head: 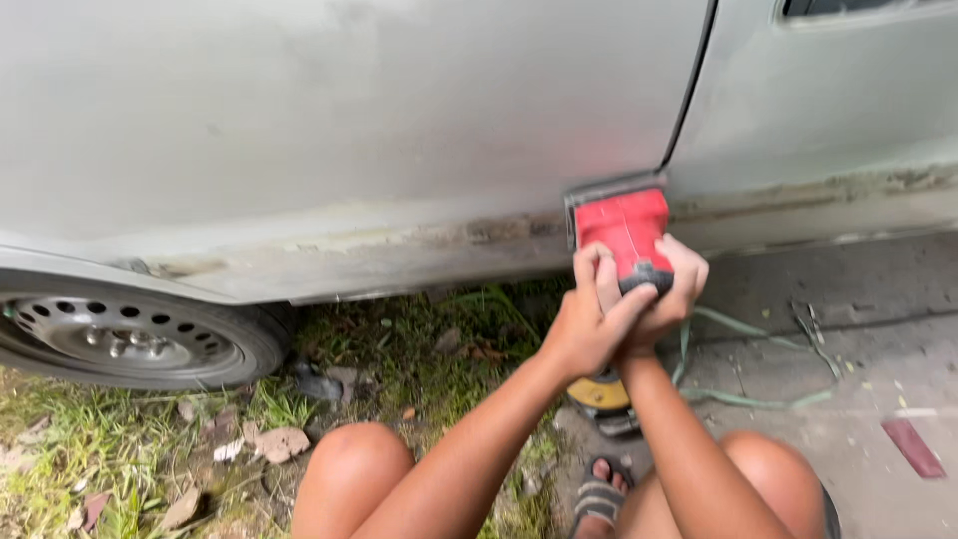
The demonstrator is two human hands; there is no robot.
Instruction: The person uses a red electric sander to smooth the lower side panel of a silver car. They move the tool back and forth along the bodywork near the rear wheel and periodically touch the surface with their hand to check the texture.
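A red power sander [626, 235] with a grey base is pressed flat against the lower edge of a grey car door [399, 120], right beside the door seam. My left hand [589, 319] and my right hand [671, 289] both wrap around the sander's dark rear grip from below. The sill strip [479, 235] along the door bottom looks worn and rusty. A pale green cord [743, 329] trails from under my hands across the ground.
A car wheel with a steel rim [125, 334] sits at the left on grass and dry leaves. Concrete ground [858, 329] lies at the right, with a reddish strip [913, 447]. My bare knees and a sandalled foot [602, 491] are at the bottom, a yellow round object [599, 391] near the foot.
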